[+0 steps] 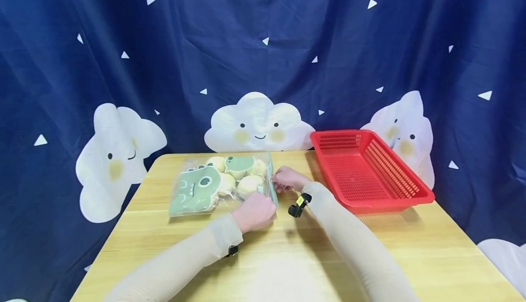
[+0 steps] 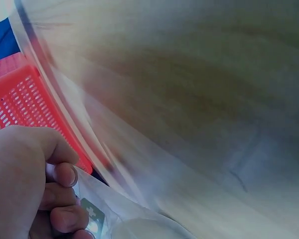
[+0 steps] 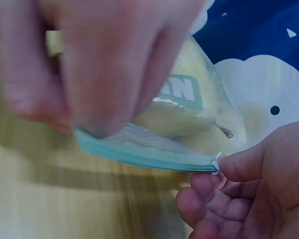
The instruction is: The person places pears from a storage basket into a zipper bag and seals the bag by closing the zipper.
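A clear zip bag (image 1: 195, 194) with a green cartoon monster print lies on the table, its zip end to the right. Inside are several round, pale yellow fruits (image 1: 249, 184); a short brown stem (image 3: 224, 130) shows on one in the right wrist view. My left hand (image 1: 255, 211) grips the near corner of the zip end with curled fingers. At the far corner, my right hand (image 1: 289, 178) pinches a small whitish tab (image 3: 217, 163) at the end of the green zip strip (image 3: 149, 160) between thumb and forefinger. The strip runs between both hands.
To the right of the bag stands a red plastic basket (image 1: 349, 178) with slotted walls. The wooden table (image 1: 287, 251) ends at a dark blue curtain (image 1: 263, 64) with white clouds and triangles. Black cameras (image 1: 300, 205) are strapped to the wrists.
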`<action>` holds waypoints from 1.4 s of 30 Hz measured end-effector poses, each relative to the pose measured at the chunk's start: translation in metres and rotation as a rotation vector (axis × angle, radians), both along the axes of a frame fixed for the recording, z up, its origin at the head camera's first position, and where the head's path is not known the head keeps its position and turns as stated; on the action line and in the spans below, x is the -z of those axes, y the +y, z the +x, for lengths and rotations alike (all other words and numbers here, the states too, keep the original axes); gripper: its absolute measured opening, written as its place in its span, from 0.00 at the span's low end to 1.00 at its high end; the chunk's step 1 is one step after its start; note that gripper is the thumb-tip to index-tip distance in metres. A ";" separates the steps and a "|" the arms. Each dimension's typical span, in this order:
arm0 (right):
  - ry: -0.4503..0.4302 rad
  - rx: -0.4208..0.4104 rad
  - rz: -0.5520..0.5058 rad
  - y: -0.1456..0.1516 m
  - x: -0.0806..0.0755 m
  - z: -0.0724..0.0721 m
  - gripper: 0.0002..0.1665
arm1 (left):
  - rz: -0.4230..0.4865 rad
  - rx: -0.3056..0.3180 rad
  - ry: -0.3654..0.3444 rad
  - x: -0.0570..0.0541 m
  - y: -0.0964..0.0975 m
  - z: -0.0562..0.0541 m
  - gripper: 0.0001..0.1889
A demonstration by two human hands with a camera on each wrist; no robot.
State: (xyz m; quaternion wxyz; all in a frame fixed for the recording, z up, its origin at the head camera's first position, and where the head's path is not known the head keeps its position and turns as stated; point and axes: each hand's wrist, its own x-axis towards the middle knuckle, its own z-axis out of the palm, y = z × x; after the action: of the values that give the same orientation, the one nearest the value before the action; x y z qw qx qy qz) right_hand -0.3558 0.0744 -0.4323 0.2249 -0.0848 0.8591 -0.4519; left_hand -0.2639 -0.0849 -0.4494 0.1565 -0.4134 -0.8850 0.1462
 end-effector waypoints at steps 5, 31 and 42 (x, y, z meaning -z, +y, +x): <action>-0.016 0.039 0.014 -0.002 0.003 -0.011 0.12 | 0.009 0.029 0.047 0.001 0.000 0.003 0.16; 0.032 0.213 -0.012 -0.007 0.010 -0.066 0.09 | -0.044 -0.029 -0.016 0.002 0.007 0.017 0.13; 0.042 0.314 -0.001 0.020 0.005 -0.082 0.07 | -0.056 0.018 0.038 -0.002 0.019 0.026 0.12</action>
State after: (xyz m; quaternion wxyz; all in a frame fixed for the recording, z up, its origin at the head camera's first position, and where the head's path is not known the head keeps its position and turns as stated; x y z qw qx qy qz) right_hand -0.4376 0.0939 -0.4371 0.1335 0.0410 0.8660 -0.4802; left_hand -0.2381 -0.0663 -0.4469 0.1629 -0.4226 -0.8738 0.1773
